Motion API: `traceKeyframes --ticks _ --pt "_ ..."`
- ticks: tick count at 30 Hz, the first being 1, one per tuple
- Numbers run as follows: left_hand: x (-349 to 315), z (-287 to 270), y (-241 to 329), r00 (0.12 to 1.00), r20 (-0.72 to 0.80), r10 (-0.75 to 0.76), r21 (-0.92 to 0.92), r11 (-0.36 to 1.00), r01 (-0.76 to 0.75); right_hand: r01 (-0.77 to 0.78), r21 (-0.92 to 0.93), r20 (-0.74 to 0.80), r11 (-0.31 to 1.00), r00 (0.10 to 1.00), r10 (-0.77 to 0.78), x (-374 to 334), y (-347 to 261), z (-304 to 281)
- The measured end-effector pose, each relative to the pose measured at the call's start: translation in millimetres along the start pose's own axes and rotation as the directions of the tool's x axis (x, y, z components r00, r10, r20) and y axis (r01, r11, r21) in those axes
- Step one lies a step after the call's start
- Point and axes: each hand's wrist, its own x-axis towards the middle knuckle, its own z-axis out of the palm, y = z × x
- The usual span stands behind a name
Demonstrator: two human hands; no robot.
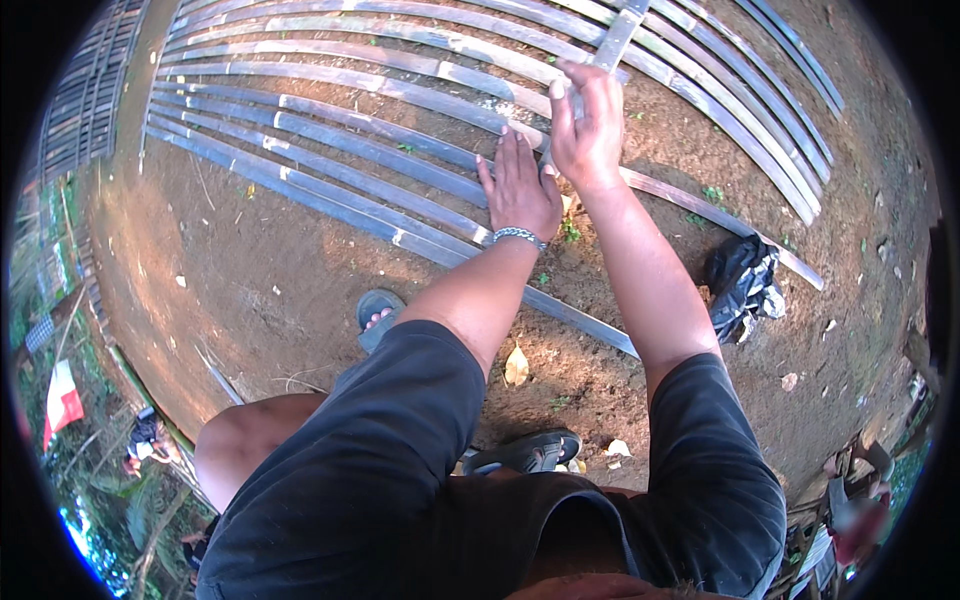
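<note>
My left hand [525, 192] lies palm down across the bamboo slats [420, 165], its fingers stretched out and a chain bracelet [520, 236] on the wrist. Just right of it and farther away, my right hand [592, 130] is bent over a crosspiece [620, 35], a flat strip running across the slats. Its thumb and fingers sit around the strip, and part of the strip is hidden beneath the hand. The long split slats lie side by side on the soil with gaps between them, fanning from the left to the right.
A crumpled black plastic bag [745, 285] lies on the soil by the right slat ends. My sandalled feet [525, 453] are close below. Another slatted panel [85, 90] stands at the far left. A red and white flag [62, 400] and people are at the edges.
</note>
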Motion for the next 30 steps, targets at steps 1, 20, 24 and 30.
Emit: traceKeyframes --ticks 1,20,24,30 --pt "0 0 -3 1.000 -0.005 0.006 0.001 1.000 -0.006 0.043 0.058 -0.060 0.997 0.997 -0.039 6 0 10" --pt "-2 8 0 0.998 -0.052 0.029 0.014 1.000 -0.028 -0.038 -0.452 0.417 0.891 0.874 0.249 -55 73 -131" --pt "-2 11 -3 0.995 -0.087 0.055 0.023 0.998 -0.053 0.083 -0.585 0.522 0.807 0.800 0.296 -77 75 -149" --pt "-1 9 -2 0.991 -0.119 0.060 0.050 0.997 -0.054 0.100 -0.572 0.619 0.814 0.704 0.348 -65 71 -155"
